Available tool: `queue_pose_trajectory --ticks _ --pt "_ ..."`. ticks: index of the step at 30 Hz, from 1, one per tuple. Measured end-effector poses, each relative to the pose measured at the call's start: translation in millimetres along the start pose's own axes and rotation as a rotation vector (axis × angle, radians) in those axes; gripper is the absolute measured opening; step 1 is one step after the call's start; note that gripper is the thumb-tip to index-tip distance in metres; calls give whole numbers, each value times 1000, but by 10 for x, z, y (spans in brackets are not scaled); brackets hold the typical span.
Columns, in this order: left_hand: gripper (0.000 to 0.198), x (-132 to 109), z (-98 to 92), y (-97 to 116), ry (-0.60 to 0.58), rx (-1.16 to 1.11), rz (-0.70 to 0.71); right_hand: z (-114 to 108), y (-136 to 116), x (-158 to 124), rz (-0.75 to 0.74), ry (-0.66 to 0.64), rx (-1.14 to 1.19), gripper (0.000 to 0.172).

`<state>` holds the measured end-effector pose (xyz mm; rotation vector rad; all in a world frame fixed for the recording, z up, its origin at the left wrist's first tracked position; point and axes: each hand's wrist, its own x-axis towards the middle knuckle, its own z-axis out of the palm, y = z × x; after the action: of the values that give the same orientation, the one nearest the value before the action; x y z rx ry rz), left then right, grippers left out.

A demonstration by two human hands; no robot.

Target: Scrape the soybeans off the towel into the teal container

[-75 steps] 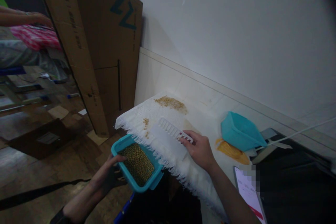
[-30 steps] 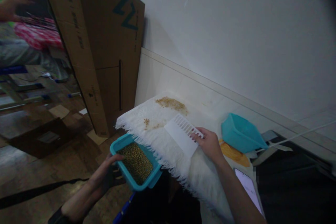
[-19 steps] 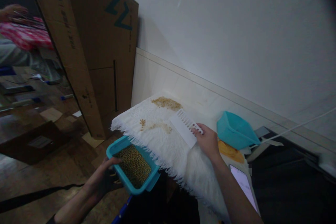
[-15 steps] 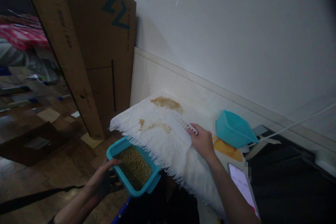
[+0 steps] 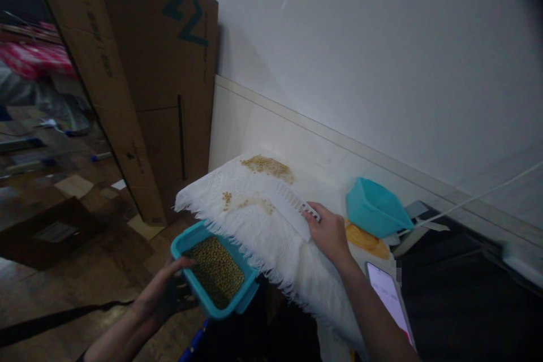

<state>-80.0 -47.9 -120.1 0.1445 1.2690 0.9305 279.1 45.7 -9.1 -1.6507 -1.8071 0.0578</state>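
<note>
My left hand (image 5: 163, 292) grips the near rim of a teal tray (image 5: 246, 297) full of greenish beans (image 5: 216, 271), held just below the fringed front edge of a white shaggy cloth (image 5: 275, 249). My right hand (image 5: 328, 232) is closed on a white slotted scraper (image 5: 288, 209), whose flat blade rests on the cloth. A thin smear of tan beans (image 5: 254, 203) lies left of the blade. A bigger heap of beans (image 5: 267, 165) sits at the cloth's far edge.
A second teal tray (image 5: 375, 208) is tipped up to the right over orange grains (image 5: 367, 236). A lit phone (image 5: 388, 300) lies beside my right forearm. Tall cardboard sheets (image 5: 148, 73) lean against the white wall on the left, over a wood floor.
My right hand carried the scraper up the cloth from near the fringe to the middle, and now lays its blade down beside the scattered beans. The left hand keeps the tray at the cloth's edge.
</note>
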Motion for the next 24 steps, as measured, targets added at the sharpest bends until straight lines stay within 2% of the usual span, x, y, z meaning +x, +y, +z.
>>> queue_pose_trajectory --ticks 6,10,16,20,24 --pt "39 -2 2 -3 13 5 13 -9 -30 -1 31 -15 108 33" --pt "38 5 5 -5 9 4 15 4 10 44 84 29 47 33" --pt "39 73 -28 -42 -5 -6 23 46 29 130 84 14 38 33" --pt "37 86 -37 -48 -17 -3 8 81 36 188 99 60 54 33" --pt "37 103 -44 -49 -8 -3 -1 209 12 185 134 117 68 33"
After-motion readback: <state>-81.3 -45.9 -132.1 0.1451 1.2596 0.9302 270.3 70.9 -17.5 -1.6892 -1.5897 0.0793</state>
